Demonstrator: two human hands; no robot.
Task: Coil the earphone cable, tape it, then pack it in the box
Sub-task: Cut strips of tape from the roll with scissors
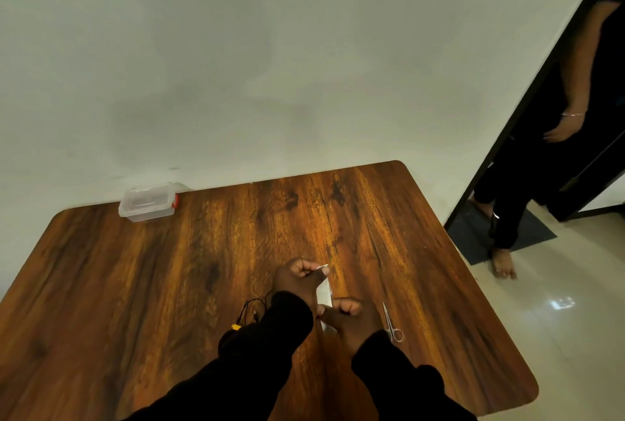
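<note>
Strip of white tape (323, 292) stretched between 2 grips above the wooden bench (135, 285). The left hand (297, 277), fingers curled, pinches the far end of the strip between thumb and forefinger; the right hand (348, 314), also curled, pinches the near end, and whether it also holds a roll cannot be told. Both arms wear black sleeves. The black earphone cable (252, 307), loosely looped with a small yellow part at its near end, lies on the bench just left of the left grip, partly hidden under the left sleeve. Small silver metal scissors (391, 322) lie just right of the right grip. The clear plastic box (147, 202) with a red latch, lid on, stands well beyond and left of both grips, by the white wall (270, 65). Another person stands in the doorway at far right.
</note>
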